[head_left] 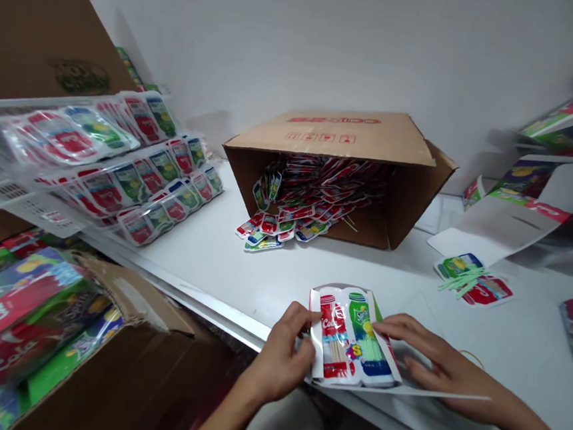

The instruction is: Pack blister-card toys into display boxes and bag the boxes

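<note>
My left hand [287, 352] pinches the left edge of a small stack of clear blister packs [350, 338] printed with a red cola bottle and a green soda bottle. The stack lies on the white table [241, 278] near its front edge. My right hand [434, 365] rests on the stack's right side, fingers curled against it, on top of a flat white card [446, 393]. Farther back, a cardboard box [340, 173] lies on its side, spilling several of the same packs [278, 228] onto the table.
Trays of stacked packs [119, 173] overhang the table at the left. Below them an open carton [30, 326] holds printed display boxes. Folded printed cartons [533, 203] lie at the right, with a loose pack and green sticks [471, 281] in front.
</note>
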Action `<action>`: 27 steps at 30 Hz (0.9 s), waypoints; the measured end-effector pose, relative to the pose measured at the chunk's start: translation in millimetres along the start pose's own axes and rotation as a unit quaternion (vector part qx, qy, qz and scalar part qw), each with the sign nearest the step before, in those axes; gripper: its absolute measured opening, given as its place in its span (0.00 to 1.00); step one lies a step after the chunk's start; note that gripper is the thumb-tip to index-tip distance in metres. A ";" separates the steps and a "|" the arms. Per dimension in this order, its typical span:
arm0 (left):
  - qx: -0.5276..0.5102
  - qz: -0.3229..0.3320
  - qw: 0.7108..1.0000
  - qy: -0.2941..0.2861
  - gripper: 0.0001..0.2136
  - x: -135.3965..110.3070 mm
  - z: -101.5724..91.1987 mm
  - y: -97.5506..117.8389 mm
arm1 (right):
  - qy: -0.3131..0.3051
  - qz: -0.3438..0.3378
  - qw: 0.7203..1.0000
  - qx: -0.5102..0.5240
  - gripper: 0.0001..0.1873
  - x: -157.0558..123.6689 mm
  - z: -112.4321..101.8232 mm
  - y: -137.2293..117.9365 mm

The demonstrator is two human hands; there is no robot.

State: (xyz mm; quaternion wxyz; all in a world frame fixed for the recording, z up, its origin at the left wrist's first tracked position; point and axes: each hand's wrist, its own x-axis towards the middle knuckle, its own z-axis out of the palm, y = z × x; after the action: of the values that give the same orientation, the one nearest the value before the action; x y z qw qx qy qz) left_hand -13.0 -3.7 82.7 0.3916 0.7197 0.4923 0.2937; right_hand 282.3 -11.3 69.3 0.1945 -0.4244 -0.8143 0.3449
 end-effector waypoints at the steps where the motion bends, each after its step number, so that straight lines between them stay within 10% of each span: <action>1: 0.002 0.015 0.998 -0.064 0.22 -4.4 -10.8 2.5 | -0.034 -0.011 0.999 -0.017 0.28 -9.1 -4.1 1.3; 5: 0.070 0.006 0.986 -0.154 0.47 -11.6 -27.2 10.7 | -0.004 0.013 0.999 -0.041 0.36 -21.6 5.5 0.0; 10: 0.063 -0.034 0.997 0.042 0.13 -6.2 13.2 -1.7 | 0.149 0.142 0.978 0.042 0.17 2.3 36.3 -6.8; 14: -0.162 -0.069 0.980 0.097 0.27 -1.3 39.0 -17.4 | 0.197 0.204 0.956 0.069 0.29 6.9 46.5 -0.1; 17: -0.327 -0.100 0.939 0.023 0.39 8.3 42.2 -21.0 | 0.188 0.169 0.966 -0.054 0.34 5.3 46.0 3.9; 23: -0.288 -0.125 0.944 0.101 0.19 30.3 42.1 -25.4 | 0.097 -0.042 0.953 -0.285 0.39 40.0 29.4 -8.4; 27: -0.333 -0.099 0.933 0.091 0.14 32.1 46.6 -30.7 | 0.050 -0.048 0.958 -0.278 0.32 76.9 24.0 -18.4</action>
State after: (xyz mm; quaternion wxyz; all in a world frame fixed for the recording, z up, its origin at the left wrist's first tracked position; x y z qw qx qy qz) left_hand 20.9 20.1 33.5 0.5891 0.4662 0.4687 0.4648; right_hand 214.1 35.3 68.1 0.1259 -0.4393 -0.8865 0.0735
